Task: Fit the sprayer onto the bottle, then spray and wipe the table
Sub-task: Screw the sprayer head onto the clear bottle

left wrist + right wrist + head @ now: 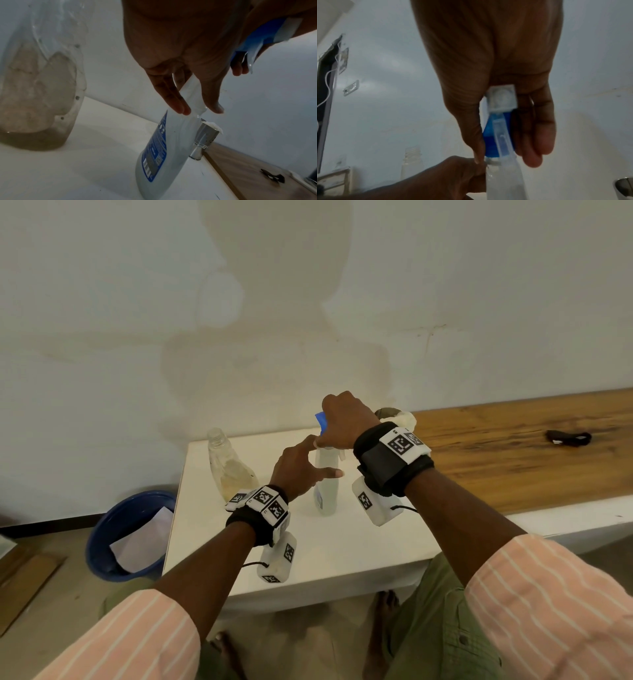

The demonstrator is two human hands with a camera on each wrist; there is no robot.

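A white bottle [325,487] with a blue label stands upright on the white table [342,546]. My right hand [337,426] grips the blue sprayer [321,422] from above and holds it on the bottle's mouth. In the right wrist view its thumb and fingers wrap the sprayer [494,135], whose clear trigger faces the camera. My left hand [323,457] holds the bottle's neck between thumb and fingers, as the left wrist view shows on the bottle [163,155]. A white cloth [407,417] sits in a steel cup [204,140] behind the bottle.
A clear uncapped bottle [227,463] with brownish residue stands at the table's back left. A wooden bench top [513,446] adjoins the table on the right, with a small black object [568,437] on it. A blue basin [126,535] holding paper sits on the floor at left.
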